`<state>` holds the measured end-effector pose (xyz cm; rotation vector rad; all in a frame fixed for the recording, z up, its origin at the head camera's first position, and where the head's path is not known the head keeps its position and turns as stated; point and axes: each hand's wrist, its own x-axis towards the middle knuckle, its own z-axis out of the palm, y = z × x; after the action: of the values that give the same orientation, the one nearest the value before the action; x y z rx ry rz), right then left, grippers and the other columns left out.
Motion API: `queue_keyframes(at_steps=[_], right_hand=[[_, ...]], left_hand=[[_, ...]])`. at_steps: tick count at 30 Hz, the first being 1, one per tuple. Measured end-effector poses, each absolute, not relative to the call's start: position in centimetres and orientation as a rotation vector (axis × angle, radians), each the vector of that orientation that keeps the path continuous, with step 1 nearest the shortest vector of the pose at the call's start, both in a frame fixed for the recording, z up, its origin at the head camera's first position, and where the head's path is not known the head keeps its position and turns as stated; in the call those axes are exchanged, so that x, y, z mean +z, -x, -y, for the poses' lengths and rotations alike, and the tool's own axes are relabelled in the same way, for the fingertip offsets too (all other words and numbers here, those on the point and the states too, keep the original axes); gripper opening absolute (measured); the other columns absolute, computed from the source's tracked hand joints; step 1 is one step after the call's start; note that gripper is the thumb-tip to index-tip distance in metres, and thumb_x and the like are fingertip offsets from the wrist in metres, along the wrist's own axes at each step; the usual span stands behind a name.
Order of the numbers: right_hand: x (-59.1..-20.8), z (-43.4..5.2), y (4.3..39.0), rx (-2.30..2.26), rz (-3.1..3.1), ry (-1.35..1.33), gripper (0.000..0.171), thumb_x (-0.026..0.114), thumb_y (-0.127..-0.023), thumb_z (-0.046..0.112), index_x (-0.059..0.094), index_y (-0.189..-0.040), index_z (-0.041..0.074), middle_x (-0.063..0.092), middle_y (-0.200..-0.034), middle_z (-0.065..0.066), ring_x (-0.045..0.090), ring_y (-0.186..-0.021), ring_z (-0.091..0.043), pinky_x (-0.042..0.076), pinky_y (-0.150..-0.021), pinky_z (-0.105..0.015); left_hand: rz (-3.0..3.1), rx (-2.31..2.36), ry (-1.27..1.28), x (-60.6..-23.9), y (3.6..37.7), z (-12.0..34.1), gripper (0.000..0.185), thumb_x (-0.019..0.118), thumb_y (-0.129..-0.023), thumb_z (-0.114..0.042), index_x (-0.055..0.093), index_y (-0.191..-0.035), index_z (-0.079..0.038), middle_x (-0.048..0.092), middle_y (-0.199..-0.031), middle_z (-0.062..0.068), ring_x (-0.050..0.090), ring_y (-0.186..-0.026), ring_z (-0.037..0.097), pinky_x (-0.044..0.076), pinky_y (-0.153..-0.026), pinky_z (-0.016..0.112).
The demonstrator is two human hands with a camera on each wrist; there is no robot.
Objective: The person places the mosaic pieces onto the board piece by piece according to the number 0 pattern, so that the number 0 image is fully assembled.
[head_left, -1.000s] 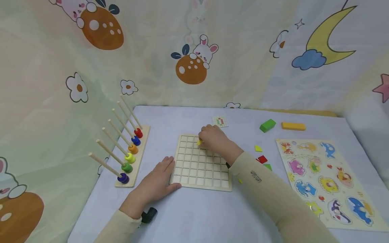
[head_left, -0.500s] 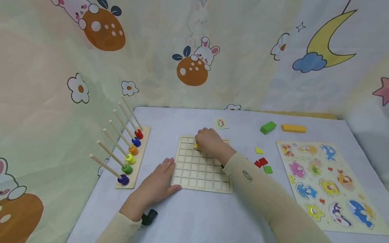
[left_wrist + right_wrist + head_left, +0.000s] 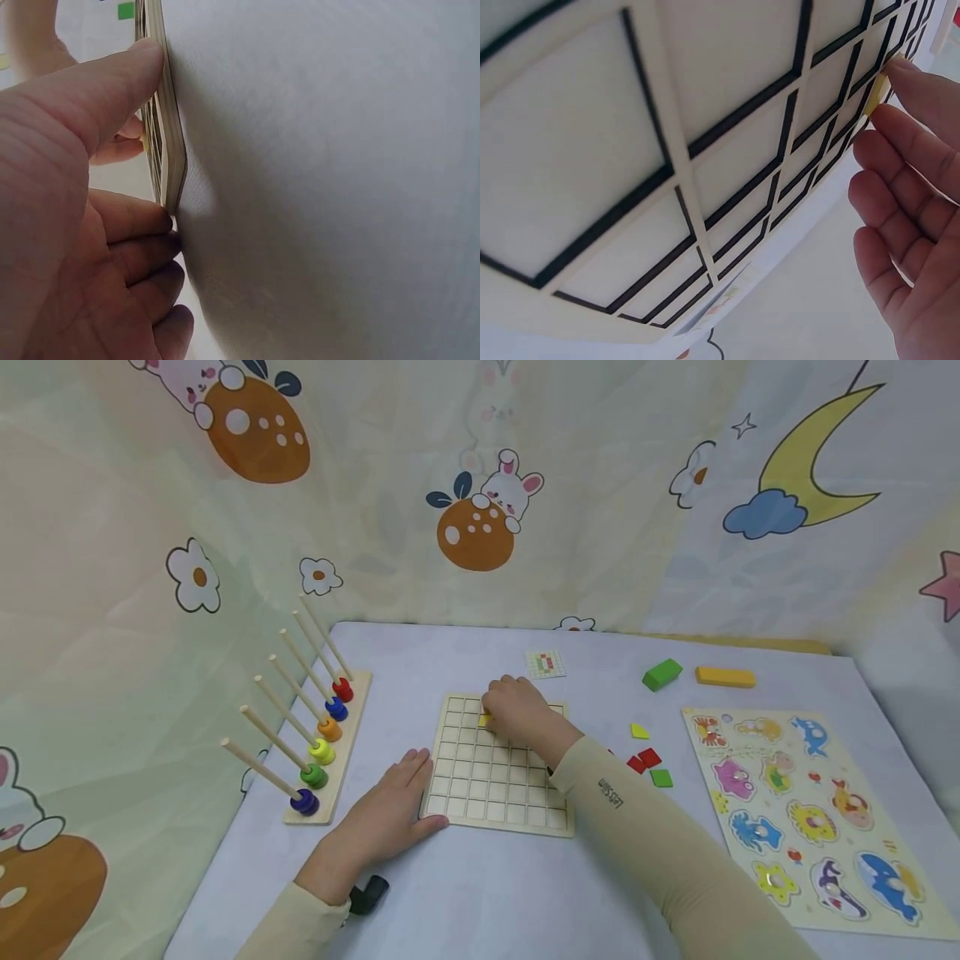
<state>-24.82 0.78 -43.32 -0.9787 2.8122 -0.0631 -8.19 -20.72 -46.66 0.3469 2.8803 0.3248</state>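
"What step is this?"

"Fitting a tile, I'd judge. The right grip (image 3: 519, 710) pinches the yellow tile (image 3: 483, 721) at the twelve o'clock part of the grid board (image 3: 497, 789)."

"Seated?"

"Can't tell; fingers cover much of it. The next move calls for squaring it to one cell, pressing it flat, then letting go."

"And the left grip (image 3: 386, 814)?"

"Released, fingers straight, at the board's eight o'clock edge, probably steadying it."

"What do the holders carry?"

"The board's uncovered cells are bare. At nine o'clock, the peg rack (image 3: 351, 720) has coloured rings low on its pegs. At three, red tiles (image 3: 649, 757) and a green tile (image 3: 662, 778) lie loose on the tabletop (image 3: 480, 893); past them, the puzzle board (image 3: 808, 910) bears animal shapes."
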Motion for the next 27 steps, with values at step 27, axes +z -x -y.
queue_keyframes(at_steps=[27], right_hand=[[-39.6, -5.8, 24.4, -0.212, -2.967, 1.141, 0.021, 0.081, -0.093, 0.024, 0.081, -0.111, 0.012, 0.075, -0.107, -0.005, 0.066, -0.098, -0.026, 0.057, -0.09, -0.041]], left_hand=[[-2.867, 0.339, -0.33, -46.8, 8.4, 20.6, 0.099, 0.069, -0.095, -0.061, 0.027, -0.165, -0.005, 0.018, -0.176, 0.011, 0.016, -0.165, 0.03, 0.025, -0.132, 0.049]])
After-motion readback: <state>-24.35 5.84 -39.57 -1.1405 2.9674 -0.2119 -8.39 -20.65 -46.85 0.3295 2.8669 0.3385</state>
